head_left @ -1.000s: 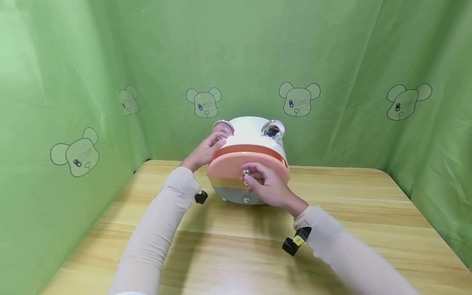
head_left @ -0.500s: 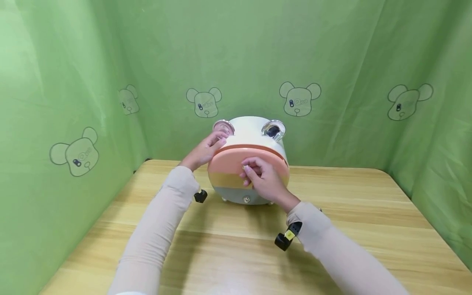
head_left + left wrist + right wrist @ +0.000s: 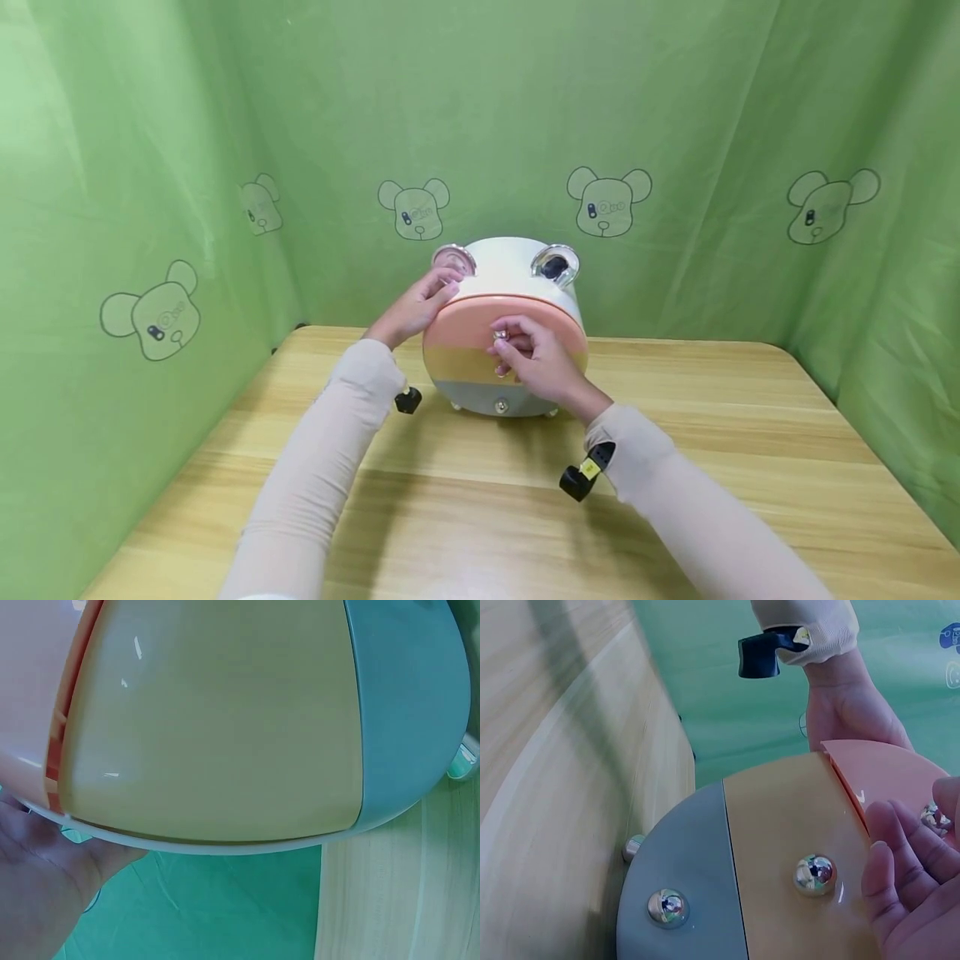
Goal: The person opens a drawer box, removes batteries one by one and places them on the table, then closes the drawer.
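Note:
A small round-fronted drawer cabinet with a white shell stands on the table. Its front has a pink drawer on top, a yellow drawer in the middle and a grey-blue drawer below. My right hand pinches the silver knob of the pink drawer between thumb and fingers. In the right wrist view, the pink front stands slightly proud of the yellow one. My left hand rests on the cabinet's upper left side, beside the left ear-like ornament; its fingertips are partly hidden.
The wood-grain table reaches out around the cabinet. Green curtains with bear-head prints surround it at the back and sides. A second silver ornament sits at the cabinet's top right. Short silver feet lift the cabinet.
The pink drawer has slid inward, and the gap beneath the white shell's rim has narrowed to a thin line. My right hand moved forward with the knob; my left stayed put.

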`<state>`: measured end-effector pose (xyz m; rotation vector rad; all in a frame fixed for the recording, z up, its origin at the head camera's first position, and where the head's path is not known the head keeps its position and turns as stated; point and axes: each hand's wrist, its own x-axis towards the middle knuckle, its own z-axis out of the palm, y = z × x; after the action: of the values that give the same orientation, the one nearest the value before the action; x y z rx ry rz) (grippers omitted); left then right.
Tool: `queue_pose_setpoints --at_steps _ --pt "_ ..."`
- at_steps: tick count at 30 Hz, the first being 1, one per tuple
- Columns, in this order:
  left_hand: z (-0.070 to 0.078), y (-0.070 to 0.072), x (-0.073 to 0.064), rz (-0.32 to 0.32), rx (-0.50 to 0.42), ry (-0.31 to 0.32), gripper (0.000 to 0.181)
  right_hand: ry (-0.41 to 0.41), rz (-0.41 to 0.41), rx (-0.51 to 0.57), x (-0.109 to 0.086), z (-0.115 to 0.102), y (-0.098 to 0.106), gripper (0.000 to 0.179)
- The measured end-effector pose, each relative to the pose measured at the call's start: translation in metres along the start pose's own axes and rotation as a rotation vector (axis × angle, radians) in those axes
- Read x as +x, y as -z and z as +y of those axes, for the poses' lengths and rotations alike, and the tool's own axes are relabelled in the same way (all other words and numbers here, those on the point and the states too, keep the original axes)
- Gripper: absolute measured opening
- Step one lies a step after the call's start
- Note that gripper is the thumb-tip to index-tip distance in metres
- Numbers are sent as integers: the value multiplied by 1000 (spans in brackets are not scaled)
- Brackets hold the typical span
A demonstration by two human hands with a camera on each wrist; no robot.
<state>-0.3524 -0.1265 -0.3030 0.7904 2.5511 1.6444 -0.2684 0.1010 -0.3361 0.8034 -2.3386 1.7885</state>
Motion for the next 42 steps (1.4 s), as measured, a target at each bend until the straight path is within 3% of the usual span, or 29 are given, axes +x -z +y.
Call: queue_pose_setpoints --at_steps 15,29,34,42 --pt "-2 -2 -1 3 12 20 35 -5 -26 19 2 6 5 31" --pt "1 -1 -1 -11 68 -13 45 -1 -35 5 4 11 11 34" --pt "0 1 -2 -31 78 -41 40 5 -41 11 5 12 11 36" --pt "-3 -2 -4 -35 80 -28 66 -4 -34 11 0 9 10 41"
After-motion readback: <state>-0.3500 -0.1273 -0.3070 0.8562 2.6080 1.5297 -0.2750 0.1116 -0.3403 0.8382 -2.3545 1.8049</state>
